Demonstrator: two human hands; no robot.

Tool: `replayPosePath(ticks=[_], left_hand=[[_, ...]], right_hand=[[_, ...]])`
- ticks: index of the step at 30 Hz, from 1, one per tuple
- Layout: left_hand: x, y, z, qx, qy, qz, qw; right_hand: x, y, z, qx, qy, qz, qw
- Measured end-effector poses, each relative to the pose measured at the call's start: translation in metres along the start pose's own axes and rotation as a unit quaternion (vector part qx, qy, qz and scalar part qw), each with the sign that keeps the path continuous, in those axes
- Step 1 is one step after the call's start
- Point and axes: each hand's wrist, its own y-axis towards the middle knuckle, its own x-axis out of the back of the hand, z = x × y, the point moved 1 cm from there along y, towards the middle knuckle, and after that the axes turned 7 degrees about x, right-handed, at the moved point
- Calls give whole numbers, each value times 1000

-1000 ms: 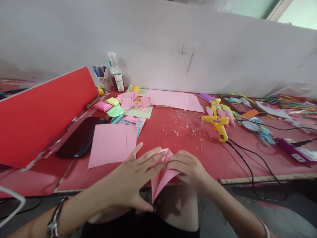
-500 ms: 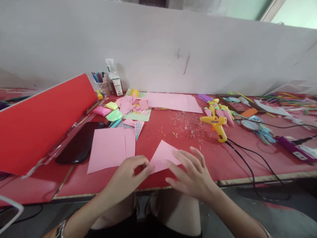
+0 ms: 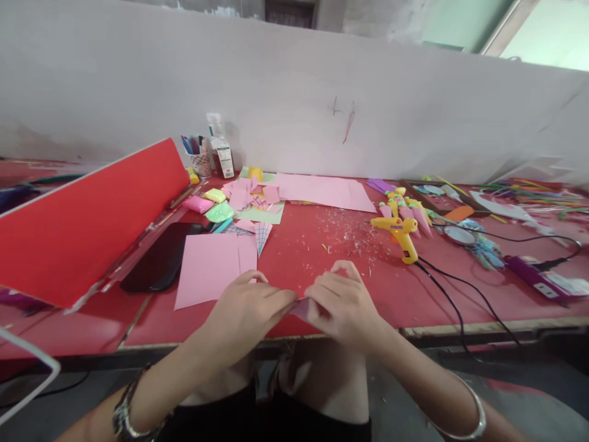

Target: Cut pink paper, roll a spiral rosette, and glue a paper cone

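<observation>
Between my two hands, close to the table's front edge, is a piece of pink paper, mostly covered by my fingers. My left hand pinches its left side. My right hand has its fingers curled on the right side, fingertips almost meeting the left ones. Left of my left hand lie larger pink sheets, flat on the red table. A cone of pink paper with blue grid lines lies just beyond them.
A yellow glue gun with a black cord stands at the right, near several pink cones. On the left, a dark phone-like slab lies below a leaning red board. Paper scraps, clay packets and a bottle are farther back.
My right hand has closed from spread fingers onto the paper and moved toward my left. The pink piece, earlier lying visible as a pointed shape, is now mostly hidden between both hands.
</observation>
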Motion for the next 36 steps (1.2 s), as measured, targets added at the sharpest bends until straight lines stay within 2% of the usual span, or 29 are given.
replayPosePath(ticks=[4, 9, 12, 15, 20, 22, 25, 28, 32, 36], left_hand=[[-1, 0, -4, 16, -34, 14, 999], [8, -6, -7, 96, -150, 102, 979], [17, -11, -2, 137, -204, 144, 958], [25, -17, 8, 177, -215, 163, 946], [35, -22, 16, 147, -124, 118, 974], [35, -20, 14, 126, -112, 113, 979], [33, -16, 8, 100, -76, 114, 985], [29, -15, -1, 62, 29, 62, 996], [20, -15, -17, -10, 118, -14, 993], [15, -17, -23, -57, 164, -68, 982]], right_hand=[[0, 4, 5, 20, 36, -8, 999], [5, 3, 7, 30, 102, 10, 994], [10, -5, -3, 11, 109, 23, 994], [17, -17, -18, -11, 89, 13, 996], [32, -23, -24, -96, 59, -11, 994], [34, -17, -16, -102, 98, 25, 990], [29, -8, -1, -44, 137, 116, 983], [20, -4, 7, -31, 135, 176, 975], [10, -2, 16, -62, 131, 210, 967], [9, 2, 22, -92, 231, 201, 948]])
